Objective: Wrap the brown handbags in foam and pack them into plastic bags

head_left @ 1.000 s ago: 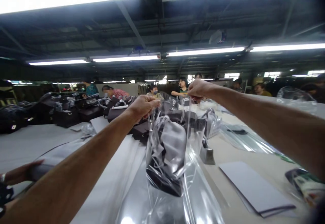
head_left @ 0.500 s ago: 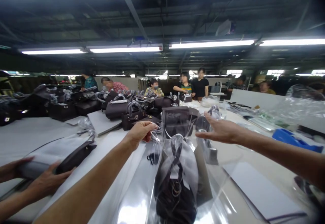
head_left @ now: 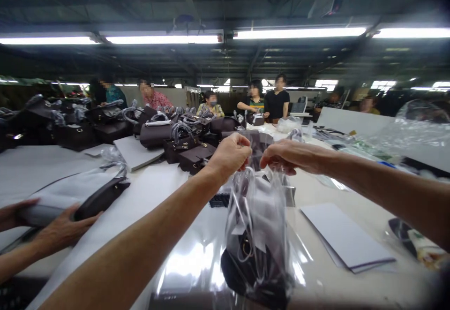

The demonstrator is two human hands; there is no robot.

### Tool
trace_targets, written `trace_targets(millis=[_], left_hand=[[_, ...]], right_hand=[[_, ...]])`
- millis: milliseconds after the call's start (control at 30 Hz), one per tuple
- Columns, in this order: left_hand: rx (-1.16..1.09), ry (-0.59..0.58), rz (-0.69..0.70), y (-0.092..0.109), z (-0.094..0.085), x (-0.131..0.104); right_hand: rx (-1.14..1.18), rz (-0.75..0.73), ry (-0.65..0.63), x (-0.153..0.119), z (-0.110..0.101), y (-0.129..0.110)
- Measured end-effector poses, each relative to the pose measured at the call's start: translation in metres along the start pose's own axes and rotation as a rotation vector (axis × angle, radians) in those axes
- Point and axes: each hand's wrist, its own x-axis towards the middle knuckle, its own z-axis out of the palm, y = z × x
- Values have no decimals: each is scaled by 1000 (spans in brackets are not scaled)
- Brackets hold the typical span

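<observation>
A dark handbag (head_left: 253, 272) stands upright in front of me inside a clear plastic bag (head_left: 290, 253). White wrapping covers its upper part, and a gold ring shows on its front. Pinched fingers of my left hand (head_left: 232, 153) grip the upper left of the plastic bag, above the handle. Opposite, my right hand (head_left: 290, 155) has its fingers curled down onto the bag's upper right, its fingertips partly hidden. A small gap separates my two hands.
Several dark handbags (head_left: 158, 134) with wrapped handles are piled at the back left. At the left, a co-worker's hands (head_left: 59, 230) hold another handbag (head_left: 105, 197). White sheets (head_left: 346, 235) lie at the right. Several people stand or sit beyond the table (head_left: 316, 272).
My hands have come together over the handbag. The right hand, open before, has curled onto the plastic bag, whose wide mouth is now gathered narrower. The camera view has tilted down slightly.
</observation>
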Motion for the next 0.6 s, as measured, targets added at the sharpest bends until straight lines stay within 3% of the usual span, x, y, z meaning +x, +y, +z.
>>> trace_targets(millis=[100,200,333,500,600], left_hand=[[9,3,87,5,17,8],[11,-37,214,7,30,14],[-79,-66,378,10,40,17],[-57,-31,620,17,53,20],[14,-28,732,28,68,26]], right_hand=[[110,92,-52,-3,-7,-7],[68,174,-81,-10,-22,-9],[10,173,-84,-18,-34,-20],[-11,169,-14,-21,-45,-38],[-79,166,149,-28,-66,-39]])
